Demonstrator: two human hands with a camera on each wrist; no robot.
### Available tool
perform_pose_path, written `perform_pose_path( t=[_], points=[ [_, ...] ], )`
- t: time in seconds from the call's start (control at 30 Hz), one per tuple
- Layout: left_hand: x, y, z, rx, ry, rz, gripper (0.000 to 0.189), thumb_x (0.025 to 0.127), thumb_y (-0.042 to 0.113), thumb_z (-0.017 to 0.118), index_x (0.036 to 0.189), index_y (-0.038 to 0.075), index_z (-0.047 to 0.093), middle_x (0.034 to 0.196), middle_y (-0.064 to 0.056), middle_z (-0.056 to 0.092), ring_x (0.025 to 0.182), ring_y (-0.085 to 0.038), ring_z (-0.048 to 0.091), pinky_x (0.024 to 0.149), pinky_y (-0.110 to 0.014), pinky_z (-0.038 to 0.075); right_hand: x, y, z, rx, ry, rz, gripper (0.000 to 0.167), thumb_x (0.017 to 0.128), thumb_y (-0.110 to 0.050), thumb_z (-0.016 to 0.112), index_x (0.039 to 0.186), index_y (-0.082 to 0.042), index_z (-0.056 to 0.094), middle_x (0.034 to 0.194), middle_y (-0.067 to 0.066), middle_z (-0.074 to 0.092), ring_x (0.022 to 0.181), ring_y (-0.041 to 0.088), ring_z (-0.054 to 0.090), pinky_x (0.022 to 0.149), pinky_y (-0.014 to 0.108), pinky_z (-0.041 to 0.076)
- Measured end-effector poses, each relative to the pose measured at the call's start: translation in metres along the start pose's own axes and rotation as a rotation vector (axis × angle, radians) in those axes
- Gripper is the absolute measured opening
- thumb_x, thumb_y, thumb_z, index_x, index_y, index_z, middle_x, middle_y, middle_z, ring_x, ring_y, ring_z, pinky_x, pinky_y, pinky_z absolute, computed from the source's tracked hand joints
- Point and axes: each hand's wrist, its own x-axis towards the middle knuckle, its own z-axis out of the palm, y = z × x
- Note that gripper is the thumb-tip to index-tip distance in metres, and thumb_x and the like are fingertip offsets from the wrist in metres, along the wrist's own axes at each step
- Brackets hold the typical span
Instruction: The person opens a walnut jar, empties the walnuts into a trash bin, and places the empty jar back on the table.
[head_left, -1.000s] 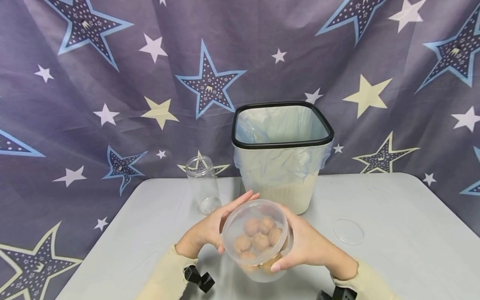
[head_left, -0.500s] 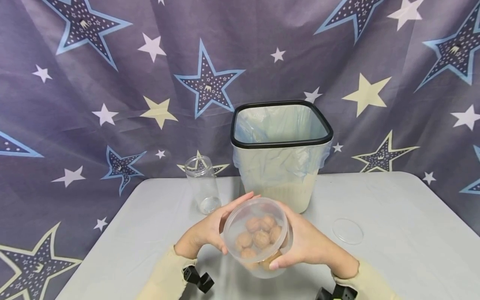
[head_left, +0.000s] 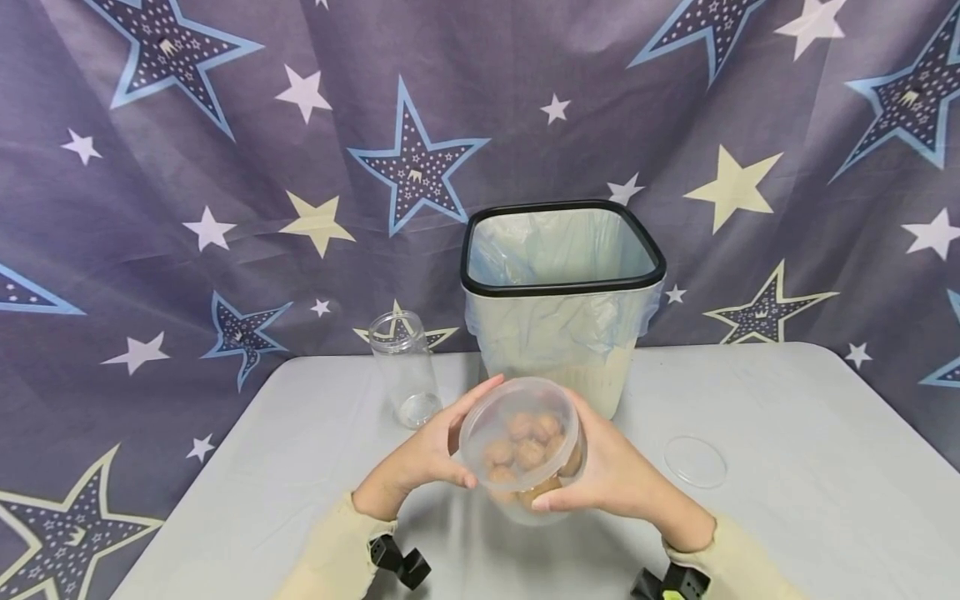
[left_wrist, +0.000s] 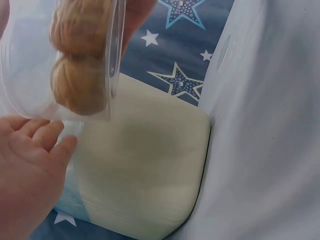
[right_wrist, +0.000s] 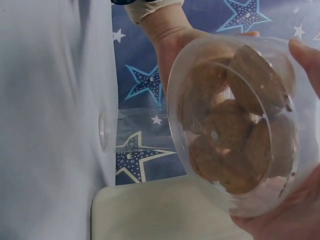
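A round clear plastic tub [head_left: 486, 421] with several walnuts [head_left: 530, 454] inside is held above the table, tilted towards the head camera. My right hand [head_left: 618, 471] grips its right side, thumb across the front and fingers around the back. On the other side my left hand [head_left: 427, 454] lies with fairly straight fingers along the tub's wall, its thumb at the front left. In the left wrist view the left fingers [left_wrist: 47, 134] are at the tub's edge. The right wrist view shows the walnuts [right_wrist: 227, 127] gathered at the base.
Behind the tub stands a bin [head_left: 555, 329] with a black rim and a bluish bag liner. A tall clear jar [head_left: 405, 371] stands left of it. A thin clear disc [head_left: 696, 462] lies on the grey table [head_left: 787, 433] at right. A star-patterned cloth [head_left: 525, 92] hangs behind.
Both hands have lifted the tub a little, carrying it up and slightly right in the head view. The bin, jar and disc have stayed in place.
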Motion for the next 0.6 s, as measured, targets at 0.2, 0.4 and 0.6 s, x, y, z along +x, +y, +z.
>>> perform_pose_path(
  t=[0.2,0.4,0.6],
  points=[
    [0.000,0.001,0.003,0.025,0.077,-0.025,0.116,0.068,0.049,0.080,0.150,0.002,0.013,0.150,-0.022,0.027,0.131,-0.012,0.037,0.105,-0.025,0.034,0.002,0.003,0.003,-0.021,0.043,0.024,0.107,0.054,-0.031,0.092,0.142,-0.014,0.033,0.130,0.002,0.052,0.114,0.018,0.051,0.099,0.038,0.041],
    [0.003,0.002,0.006,0.073,0.147,-0.058,0.115,0.066,0.049,0.081,0.150,0.004,0.017,0.148,-0.020,0.031,0.129,-0.013,0.039,0.105,-0.024,0.033,0.002,0.008,0.005,-0.037,0.079,0.044,0.108,0.054,-0.030,0.092,0.143,-0.016,0.032,0.133,0.002,0.049,0.118,0.019,0.049,0.099,0.044,0.040],
    [0.003,0.003,0.009,0.122,0.191,-0.070,0.114,0.066,0.051,0.080,0.150,0.005,0.018,0.148,-0.018,0.033,0.131,-0.016,0.038,0.107,-0.024,0.030,0.002,0.013,0.009,-0.022,0.122,0.048,0.108,0.053,-0.029,0.092,0.143,-0.018,0.032,0.135,0.000,0.048,0.120,0.019,0.048,0.099,0.051,0.037]
  ],
)
